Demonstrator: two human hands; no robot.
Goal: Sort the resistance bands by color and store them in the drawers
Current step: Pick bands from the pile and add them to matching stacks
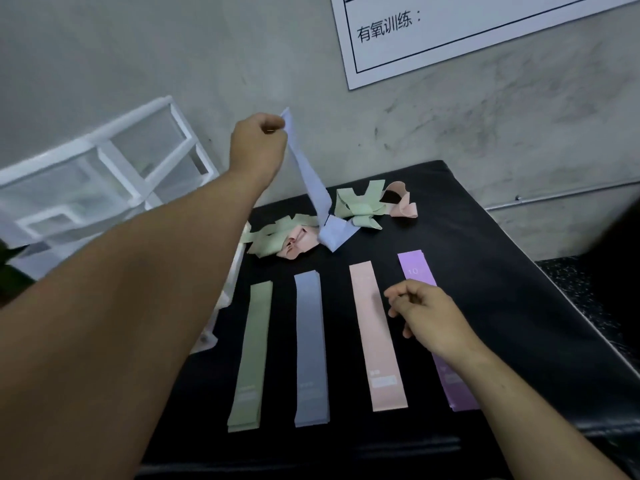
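The left grip (pixel 258 147) is raised over the 11 o'clock part of the black bench (pixel 502 289), clenched on the top end of a light blue resistance band (pixel 311 181), which it pinches between thumb and fingers. The band hangs slanting down toward 5 o'clock, and its lower end lies folded on the bench in the middle of the loose pile at 12 o'clock. In that pile, crumpled green bands (pixel 360 206) sit just at 3 o'clock of the blue one, with a curled pink band (pixel 403 202) touching them further toward 3. At 9 o'clock of the blue end lie more green bands (pixel 273 233) and a bunched pink band (pixel 299 242). Nearer the person, four flat bands lie side by side, apart from each other, running from 12 to 6: a flat green band (pixel 251 355) at 9 o'clock of the row, then a grey-blue band (pixel 310 348), a flat pink band (pixel 375 334), and a purple band (pixel 415 268) at 3 o'clock, printed with "10". The green one shows more than one layer at its near end. The right grip (pixel 429 317) hovers above the pink and purple bands, fingers loosely curled and holding nothing, its wrist covering part of the purple one. A white drawer unit (pixel 104 168) with clear fronts stands at 10 o'clock beside the bench, against the grey wall (pixel 173 46). A printed sheet (pixel 485 29) hangs on the wall at 1 o'clock.
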